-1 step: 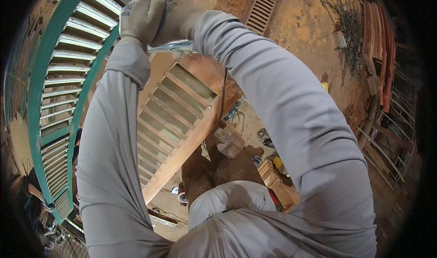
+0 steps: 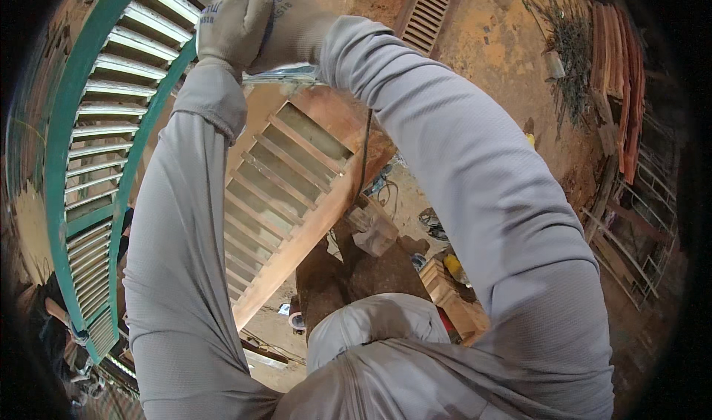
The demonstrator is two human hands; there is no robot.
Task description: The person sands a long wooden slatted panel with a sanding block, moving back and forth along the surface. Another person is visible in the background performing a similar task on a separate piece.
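In light work gloves with blue patches, my left hand (image 2: 233,27) and my right hand (image 2: 298,33) are raised together at the upper left of the head view. Both are closed, the fingers of the left curled in front of the right. What they grip is hidden behind the gloves. Close to my left hand stands a green louvred shutter (image 2: 58,160) with whitish slats. Below my hands, between my forearms, leans a bare-wood slatted panel (image 2: 293,268) with a pale reddish frame. A dark cord (image 2: 365,153) hangs over its edge.
At lower left another person's hand (image 2: 78,337) is by the green shutter. A brown louvred shutter (image 2: 429,12) lies at the top. Brushwood (image 2: 569,71), reddish boards (image 2: 627,86) and a metal rack (image 2: 630,235) line the right. Wooden blocks (image 2: 449,294) lie near my legs.
My gloved hands have shifted very slightly; their closed pose is the same.
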